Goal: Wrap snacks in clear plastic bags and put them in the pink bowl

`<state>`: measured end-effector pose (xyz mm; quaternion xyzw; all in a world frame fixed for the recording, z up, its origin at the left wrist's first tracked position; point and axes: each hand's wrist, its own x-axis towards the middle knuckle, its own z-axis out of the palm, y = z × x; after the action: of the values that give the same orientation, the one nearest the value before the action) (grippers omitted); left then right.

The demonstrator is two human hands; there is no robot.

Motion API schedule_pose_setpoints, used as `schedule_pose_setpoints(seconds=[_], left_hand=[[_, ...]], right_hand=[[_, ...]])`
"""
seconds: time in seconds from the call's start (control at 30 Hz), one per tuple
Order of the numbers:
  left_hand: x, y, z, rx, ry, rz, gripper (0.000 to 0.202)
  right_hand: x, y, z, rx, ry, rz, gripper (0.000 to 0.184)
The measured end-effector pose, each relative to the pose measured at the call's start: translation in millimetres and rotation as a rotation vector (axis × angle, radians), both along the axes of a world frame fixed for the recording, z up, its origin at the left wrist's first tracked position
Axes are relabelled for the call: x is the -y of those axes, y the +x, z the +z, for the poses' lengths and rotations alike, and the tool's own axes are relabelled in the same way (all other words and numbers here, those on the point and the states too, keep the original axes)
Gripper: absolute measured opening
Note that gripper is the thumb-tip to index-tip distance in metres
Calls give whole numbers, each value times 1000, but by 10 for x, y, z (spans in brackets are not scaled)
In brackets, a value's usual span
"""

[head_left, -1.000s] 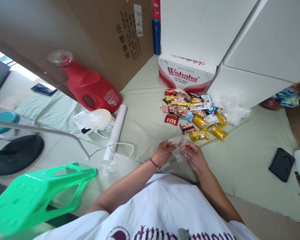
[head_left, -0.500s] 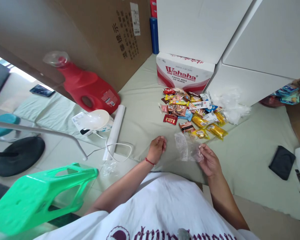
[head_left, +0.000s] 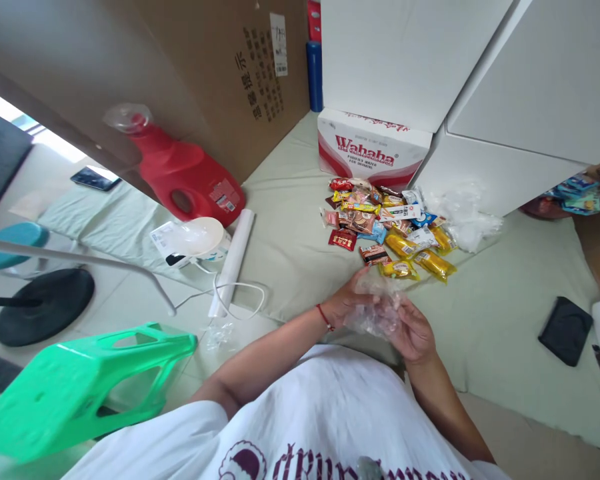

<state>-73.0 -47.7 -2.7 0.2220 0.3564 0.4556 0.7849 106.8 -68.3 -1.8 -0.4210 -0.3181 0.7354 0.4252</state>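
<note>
A crumpled clear plastic bag (head_left: 375, 317) is between my hands, close to my shirt front. My right hand (head_left: 415, 330) pinches its right side between thumb and fingers. At the opposite side, my left hand (head_left: 345, 303), with a red cord on the wrist, grips the bag; some of its fingers are hidden by the plastic. Just beyond lies a pile of small wrapped snacks (head_left: 363, 223), in red, brown, blue and yellow packaging. Nearest the bag are a yellow packet (head_left: 399, 270) and a brown-and-black one (head_left: 374, 254).
A Wahaba-labelled carton (head_left: 373, 150) stands behind the snacks, with more clear plastic (head_left: 467, 220) to their right. Leftward are a red jug (head_left: 195, 173), a white roll (head_left: 233, 263), a cable and a green stool (head_left: 80, 380). A black pouch (head_left: 565, 331) lies far right.
My left hand has moved right and reached the plastic bag. The bag, spread out from my right hand before, is now bunched between both hands. The snacks lie as before.
</note>
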Motion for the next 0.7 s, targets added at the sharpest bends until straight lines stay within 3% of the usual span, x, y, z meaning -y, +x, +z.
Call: schedule_pose_setpoints(seconds=[0.1,0.27,0.4,0.5,0.57,0.7], left_hand=[[7,-261,6,47,-75,-79,75],[42,-821,-72,-85,-74,25,49],[132,-1090,-165,-251,-38,64,41],[134,-1051,-195,-419,80,154,46],[49,-915,-187,-486,207,179,68],[-255,-573,-138,-665,383,64,104]], right_hand=[[-40,253,53,6,-14,-108,42],[-114,707,23,126,-61,-170,36],[-136,825,-74,268,-94,-165,38],[-144,797,-120,296,-104,-125,39],[-154,768,-124,282,-104,-112,39],[-174,776,-80,302,-63,-134,39]])
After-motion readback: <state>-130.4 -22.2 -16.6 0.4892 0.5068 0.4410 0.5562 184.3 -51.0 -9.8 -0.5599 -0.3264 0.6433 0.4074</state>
